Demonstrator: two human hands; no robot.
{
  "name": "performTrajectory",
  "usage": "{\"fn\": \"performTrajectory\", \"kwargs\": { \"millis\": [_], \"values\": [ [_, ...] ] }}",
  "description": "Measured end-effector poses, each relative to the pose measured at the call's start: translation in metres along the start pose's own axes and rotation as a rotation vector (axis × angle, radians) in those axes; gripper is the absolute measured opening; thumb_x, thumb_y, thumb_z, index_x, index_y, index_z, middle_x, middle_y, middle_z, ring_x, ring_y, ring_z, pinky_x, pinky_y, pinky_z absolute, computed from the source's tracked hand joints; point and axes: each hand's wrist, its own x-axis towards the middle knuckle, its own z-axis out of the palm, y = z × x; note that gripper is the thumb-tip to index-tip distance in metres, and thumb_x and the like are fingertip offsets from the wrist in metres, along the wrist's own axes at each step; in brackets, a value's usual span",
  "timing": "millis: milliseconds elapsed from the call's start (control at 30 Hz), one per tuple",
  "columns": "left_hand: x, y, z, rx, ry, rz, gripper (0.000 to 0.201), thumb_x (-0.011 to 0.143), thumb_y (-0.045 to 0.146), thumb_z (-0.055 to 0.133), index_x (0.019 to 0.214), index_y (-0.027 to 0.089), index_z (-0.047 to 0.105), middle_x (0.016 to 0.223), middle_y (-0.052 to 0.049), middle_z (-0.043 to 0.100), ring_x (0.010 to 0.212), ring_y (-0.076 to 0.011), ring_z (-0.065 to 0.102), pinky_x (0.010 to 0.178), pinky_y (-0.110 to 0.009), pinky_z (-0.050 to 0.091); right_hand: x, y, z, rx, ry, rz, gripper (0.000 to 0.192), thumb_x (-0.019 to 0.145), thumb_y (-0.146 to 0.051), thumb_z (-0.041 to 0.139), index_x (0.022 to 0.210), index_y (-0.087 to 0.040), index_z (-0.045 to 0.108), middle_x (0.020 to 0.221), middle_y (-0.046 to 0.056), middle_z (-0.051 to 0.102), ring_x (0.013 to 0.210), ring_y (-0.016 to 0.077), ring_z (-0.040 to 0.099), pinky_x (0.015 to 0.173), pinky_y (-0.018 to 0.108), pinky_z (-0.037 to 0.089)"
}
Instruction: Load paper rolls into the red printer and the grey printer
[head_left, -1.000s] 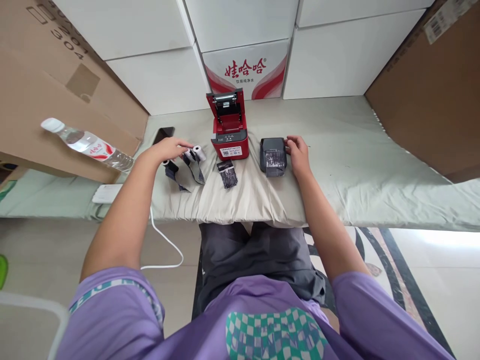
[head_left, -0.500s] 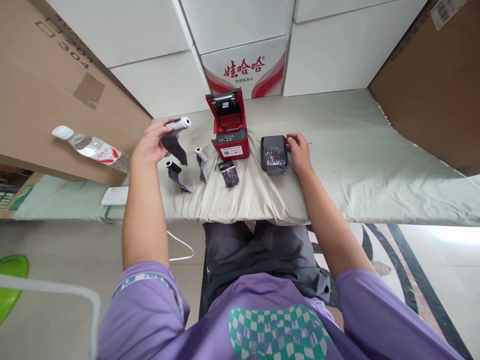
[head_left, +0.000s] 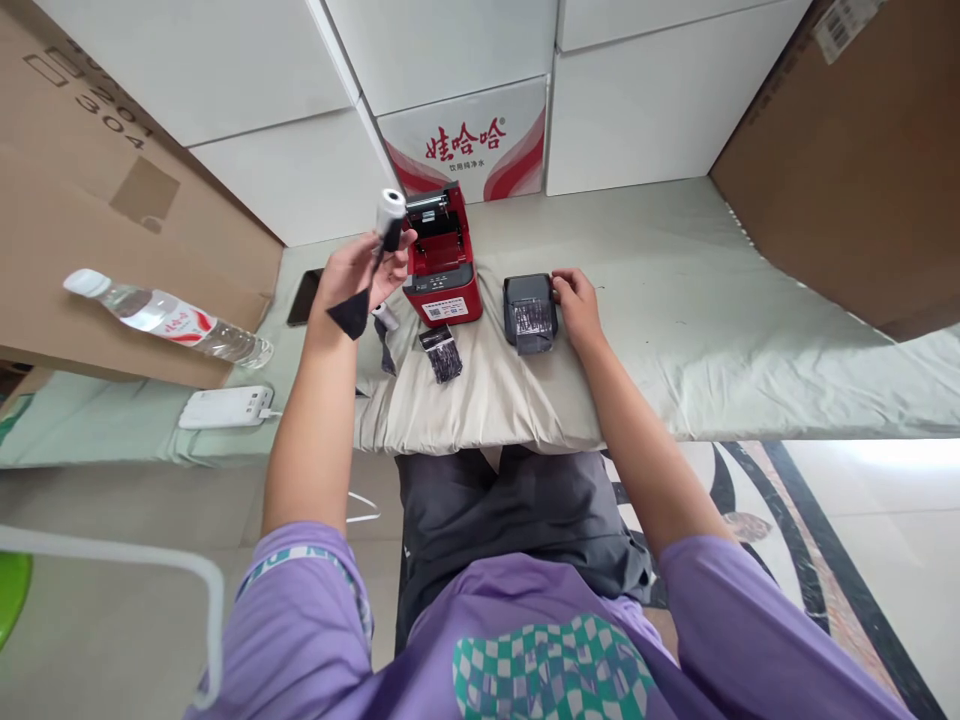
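White roll (head_left: 391, 204) — in left hand (head_left: 351, 268), fingertip contact unclear

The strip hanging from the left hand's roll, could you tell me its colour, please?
The strip is black, best seen in the head view.

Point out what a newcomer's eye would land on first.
The red device with its raised lid stands out first, near the middle. Just left of it, the left hand holds up a white roll trailing a dark strip. Further right, the right hand touches a black device.
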Motion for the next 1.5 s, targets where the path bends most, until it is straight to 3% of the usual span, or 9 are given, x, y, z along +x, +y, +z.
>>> {"fn": "performTrajectory", "kwargs": {
  "millis": [100, 200, 333, 433, 700, 933, 1233, 1367, 1500],
  "values": [
    [0.007, 0.0, 0.013, -0.231, -0.011, 0.039, 0.03, 0.076, 0.031, 0.074, 0.101, 0.023, 0.059, 0.105, -0.006, 0.073, 0.093, -0.018, 0.066, 0.078, -0.031, 0.053, 0.0, 0.0, 0.001, -0.012, -0.001, -0.013, 0.03, 0.086, -0.052, 0.062, 0.1, -0.025, 0.066, 0.104, 0.002, 0.071, 0.105, 0.0209, 0.065, 0.104, 0.039, 0.053],
    [0.023, -0.009, 0.022, -0.116, 0.114, 0.033, 0.038, 0.067, 0.02, 0.082, 0.088, 0.023, 0.051, 0.084, 0.0, 0.067, 0.083, -0.0178, 0.069, 0.077, -0.029, 0.057, 0.0, 0.0, 0.001, -0.018, 0.0, -0.024, 0.029, 0.087, -0.049, 0.061, 0.101, -0.024, 0.066, 0.105, 0.004, 0.072, 0.105, 0.0219, 0.065, 0.104, 0.042, 0.052],
    [0.039, -0.012, 0.028, 0.223, 0.085, 0.129, 0.04, 0.059, 0.01, 0.085, 0.084, 0.022, 0.055, 0.087, -0.002, 0.07, 0.092, -0.0219, 0.07, 0.078, -0.03, 0.059, 0.001, 0.003, 0.002, -0.024, -0.001, -0.026, 0.026, 0.089, -0.046, 0.06, 0.101, -0.023, 0.065, 0.103, 0.004, 0.07, 0.104, 0.0221, 0.066, 0.104, 0.043, 0.052],
    [0.047, -0.005, 0.031, 0.459, 0.01, 0.123, 0.038, 0.056, 0.011, 0.085, 0.082, 0.022, 0.059, 0.083, -0.002, 0.07, 0.092, -0.025, 0.069, 0.076, -0.032, 0.058, 0.003, 0.005, 0.002, -0.024, 0.0, -0.027, 0.025, 0.089, -0.046, 0.06, 0.1, -0.023, 0.065, 0.102, 0.004, 0.07, 0.102, 0.0217, 0.065, 0.104, 0.043, 0.052],
    [0.062, 0.001, 0.035, 0.779, -0.016, 0.104, 0.03, 0.057, 0.013, 0.082, 0.076, 0.022, 0.061, 0.08, -0.002, 0.07, 0.087, -0.0263, 0.068, 0.082, -0.037, 0.055, 0.004, 0.006, 0.001, -0.046, -0.006, -0.041, 0.026, 0.09, -0.045, 0.059, 0.102, -0.023, 0.065, 0.103, 0.004, 0.07, 0.103, 0.0214, 0.064, 0.104, 0.042, 0.051],
    [0.05, 0.007, 0.014, 0.748, -0.003, 0.157, 0.032, 0.064, 0.019, 0.084, 0.09, 0.022, 0.066, 0.081, -0.002, 0.067, 0.087, -0.0259, 0.068, 0.084, -0.038, 0.056, 0.005, 0.007, 0.002, -0.071, -0.019, -0.067, 0.027, 0.09, -0.048, 0.06, 0.101, -0.024, 0.065, 0.106, 0.005, 0.069, 0.104, 0.0223, 0.064, 0.107, 0.043, 0.051],
    [0.061, 0.0, 0.033, 0.753, -0.112, 0.136, 0.033, 0.064, 0.018, 0.083, 0.093, 0.021, 0.07, 0.081, -0.001, 0.067, 0.086, -0.0246, 0.066, 0.081, -0.035, 0.055, 0.003, 0.002, 0.002, -0.078, 0.0, -0.062, 0.023, 0.089, -0.043, 0.06, 0.099, -0.024, 0.065, 0.108, 0.006, 0.071, 0.103, 0.0221, 0.065, 0.107, 0.044, 0.052],
    [0.06, 0.004, 0.031, 0.847, -0.034, 0.193, 0.027, 0.065, 0.02, 0.083, 0.089, 0.023, 0.073, 0.081, -0.001, 0.068, 0.089, -0.0258, 0.066, 0.086, -0.036, 0.052, 0.003, 0.003, 0.002, -0.093, 0.004, -0.062, 0.021, 0.09, -0.04, 0.059, 0.1, -0.023, 0.065, 0.109, 0.006, 0.071, 0.104, 0.0221, 0.065, 0.107, 0.044, 0.051],
    [0.061, 0.001, 0.032, 0.805, -0.005, 0.139, 0.027, 0.064, 0.015, 0.081, 0.088, 0.021, 0.071, 0.081, -0.002, 0.069, 0.084, -0.0252, 0.066, 0.083, -0.037, 0.052, 0.004, 0.005, 0.002, -0.106, -0.012, -0.066, 0.022, 0.091, -0.042, 0.059, 0.101, -0.023, 0.065, 0.11, 0.006, 0.07, 0.105, 0.0221, 0.064, 0.107, 0.042, 0.051]
  ]
}}
